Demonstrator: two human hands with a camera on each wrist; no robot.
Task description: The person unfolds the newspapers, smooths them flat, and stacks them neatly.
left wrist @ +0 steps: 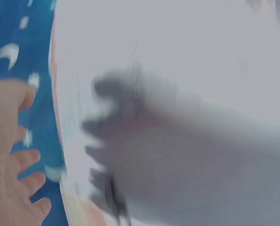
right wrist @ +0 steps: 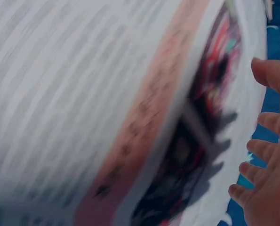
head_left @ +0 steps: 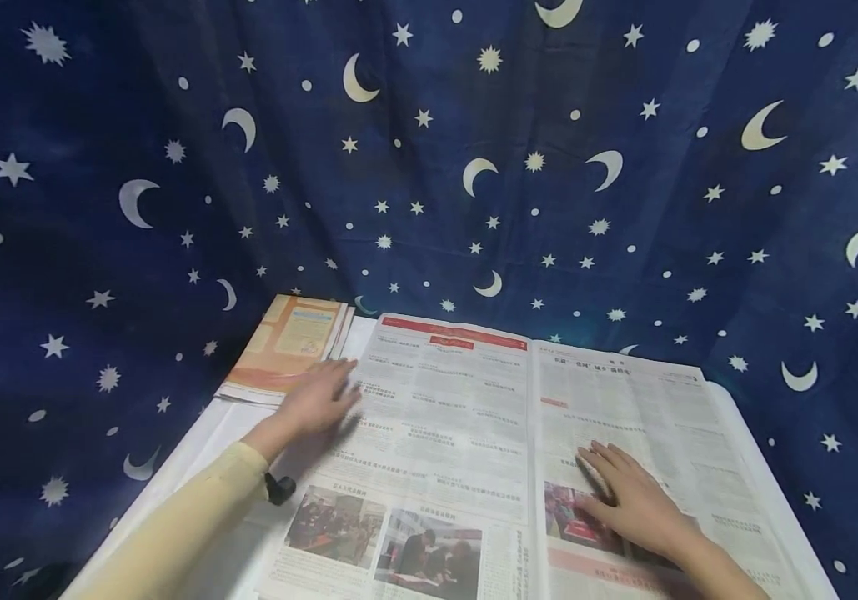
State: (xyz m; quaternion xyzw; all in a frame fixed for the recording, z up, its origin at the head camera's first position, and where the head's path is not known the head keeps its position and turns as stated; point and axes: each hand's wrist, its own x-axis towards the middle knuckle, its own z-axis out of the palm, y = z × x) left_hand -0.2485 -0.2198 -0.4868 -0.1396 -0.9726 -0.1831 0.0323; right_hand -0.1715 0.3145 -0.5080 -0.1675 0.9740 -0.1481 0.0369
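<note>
An open newspaper (head_left: 453, 433) lies spread on the white table. My left hand (head_left: 319, 398) is over its left edge, beside a stack of orange-covered books (head_left: 289, 342), fingers spread and holding nothing. In the left wrist view, the left hand (left wrist: 12, 160) shows loosely extended fingers and casts a shadow on the pale, blurred surface. My right hand (head_left: 634, 500) is over the right-hand page, near a colour photo. The right wrist view shows the right hand (right wrist: 271, 155) with fingers apart and nothing between them; whether it touches the paper I cannot tell.
A dark blue curtain (head_left: 429, 183) with moons and stars hangs behind and around the table. The table's white surface (head_left: 196, 450) shows along the left side. A blurred dark item (left wrist: 115, 197) appears low in the left wrist view, its kind unclear.
</note>
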